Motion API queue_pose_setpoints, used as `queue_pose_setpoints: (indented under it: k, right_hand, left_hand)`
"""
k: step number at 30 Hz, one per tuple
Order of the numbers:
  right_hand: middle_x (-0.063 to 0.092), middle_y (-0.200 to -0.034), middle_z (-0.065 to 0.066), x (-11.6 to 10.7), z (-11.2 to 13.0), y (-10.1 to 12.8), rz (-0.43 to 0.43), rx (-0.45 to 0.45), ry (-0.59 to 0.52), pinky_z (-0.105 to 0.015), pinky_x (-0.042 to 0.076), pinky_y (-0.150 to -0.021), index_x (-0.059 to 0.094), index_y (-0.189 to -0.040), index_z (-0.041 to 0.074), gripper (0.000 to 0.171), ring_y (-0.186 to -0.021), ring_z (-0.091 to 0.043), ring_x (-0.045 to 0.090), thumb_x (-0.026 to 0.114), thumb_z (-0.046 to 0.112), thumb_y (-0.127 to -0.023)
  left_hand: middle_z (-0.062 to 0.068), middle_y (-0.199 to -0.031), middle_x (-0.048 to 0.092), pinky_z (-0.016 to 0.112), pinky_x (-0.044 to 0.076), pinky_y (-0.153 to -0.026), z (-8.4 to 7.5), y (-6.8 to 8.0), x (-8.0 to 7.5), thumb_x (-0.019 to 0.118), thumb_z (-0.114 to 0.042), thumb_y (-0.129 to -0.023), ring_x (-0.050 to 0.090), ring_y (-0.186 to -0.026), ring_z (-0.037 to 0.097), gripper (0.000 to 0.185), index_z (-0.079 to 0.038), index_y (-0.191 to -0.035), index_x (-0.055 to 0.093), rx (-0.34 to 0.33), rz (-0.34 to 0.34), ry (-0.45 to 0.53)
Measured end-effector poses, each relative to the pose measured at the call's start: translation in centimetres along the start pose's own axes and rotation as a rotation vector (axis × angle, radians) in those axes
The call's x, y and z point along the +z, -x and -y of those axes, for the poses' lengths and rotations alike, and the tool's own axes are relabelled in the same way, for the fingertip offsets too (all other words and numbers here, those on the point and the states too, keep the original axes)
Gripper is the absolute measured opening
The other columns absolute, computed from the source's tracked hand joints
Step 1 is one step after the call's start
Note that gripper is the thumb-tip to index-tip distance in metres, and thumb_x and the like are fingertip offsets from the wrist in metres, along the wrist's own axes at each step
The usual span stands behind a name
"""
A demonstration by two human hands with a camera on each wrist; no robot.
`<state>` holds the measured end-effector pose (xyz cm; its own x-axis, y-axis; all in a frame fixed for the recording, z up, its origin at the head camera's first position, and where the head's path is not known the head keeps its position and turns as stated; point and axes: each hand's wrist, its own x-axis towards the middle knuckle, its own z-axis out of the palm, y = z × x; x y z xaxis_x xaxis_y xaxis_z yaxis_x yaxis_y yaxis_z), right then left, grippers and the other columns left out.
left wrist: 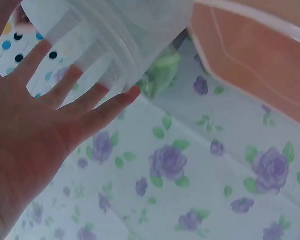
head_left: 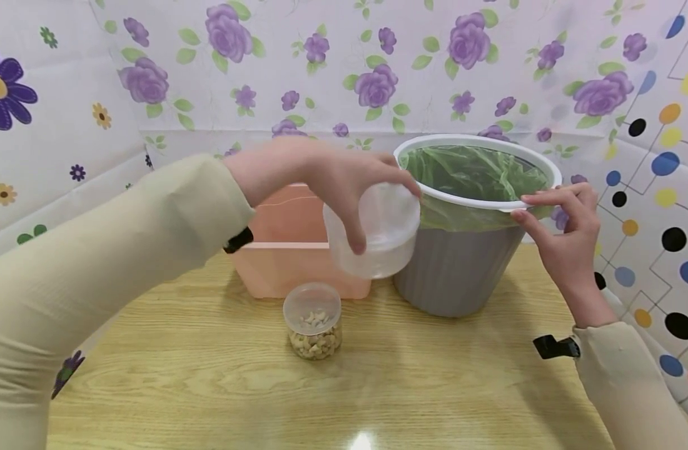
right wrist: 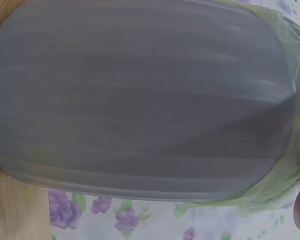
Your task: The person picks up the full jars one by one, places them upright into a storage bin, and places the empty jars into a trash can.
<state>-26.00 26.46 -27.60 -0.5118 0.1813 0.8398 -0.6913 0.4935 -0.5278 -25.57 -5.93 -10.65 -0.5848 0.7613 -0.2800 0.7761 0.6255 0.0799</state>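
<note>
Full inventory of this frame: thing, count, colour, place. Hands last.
translucent tub: 1, clear white, held in the air beside the bin's left rim
bin: 1, grey with white rim ring, back right of the table
bin liner: 1, green, inside the bin, folded over its rim
pink box: 1, pink, behind the jar
nut jar: 1, clear, pale nuts inside, table centre
table: 1, light wood
left hand: grips the tub from above
right hand: pinches the bin's right rim
</note>
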Motion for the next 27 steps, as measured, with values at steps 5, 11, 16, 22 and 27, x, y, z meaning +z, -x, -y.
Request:
queue_pose_setpoints:
  k: [5,11,16,22,27]
  right_hand:
    - [0.047,-0.097,0.026,0.0,0.1,0.0,-0.001,-0.005,0.007,-0.021,0.024,-0.091,0.069,-0.101,-0.009,0.03,-0.105,0.002,0.039,0.079,0.013,-0.083]
    - [0.048,-0.097,0.026,0.0,0.1,-0.1,0.002,-0.004,-0.001,-0.021,0.023,-0.088,0.07,-0.102,-0.009,0.029,-0.105,0.001,0.04,0.079,0.012,-0.083]
    - [0.048,-0.096,0.025,0.1,-0.1,-0.1,0.002,-0.015,-0.013,-0.02,0.022,-0.084,0.07,-0.1,-0.009,0.031,-0.104,0.0,0.04,0.08,0.013,-0.082]
    - [0.048,-0.096,0.025,0.0,-0.4,-0.1,-0.001,-0.022,-0.005,-0.02,0.023,-0.086,0.07,-0.1,-0.009,0.031,-0.104,0.001,0.04,0.081,0.015,-0.082]
    - [0.048,-0.097,0.026,-0.1,-0.5,0.0,-0.001,-0.016,0.002,-0.021,0.023,-0.087,0.071,-0.101,-0.008,0.03,-0.104,0.001,0.039,0.08,0.013,-0.082]
  left_hand:
    - [0.002,-0.155,0.028,0.053,0.048,-0.103,0.2,1.3,-3.5,0.09,-0.033,-0.065,0.036,-0.137,0.028,0.102,-0.042,-0.15,0.033,-0.032,-0.1,-0.031]
    - [-0.001,-0.159,0.021,0.051,0.046,-0.105,0.8,2.6,-7.0,0.088,-0.044,-0.069,0.032,-0.136,0.024,0.104,-0.047,-0.152,0.025,-0.097,-0.237,-0.107]
    - [-0.005,-0.161,0.017,0.045,0.044,-0.108,1.4,2.3,-8.4,0.086,-0.046,-0.07,0.028,-0.14,0.02,0.107,-0.046,-0.154,0.019,-0.136,-0.31,-0.151]
    - [-0.007,-0.164,0.01,0.042,0.041,-0.112,1.6,0.9,-9.2,0.085,-0.042,-0.073,0.024,-0.144,0.018,0.107,-0.047,-0.155,0.016,-0.161,-0.356,-0.148]
    - [-0.008,-0.166,0.006,0.038,0.034,-0.118,1.4,-0.2,-9.5,0.083,-0.039,-0.076,0.018,-0.149,0.014,0.105,-0.045,-0.156,0.014,-0.181,-0.401,-0.138]
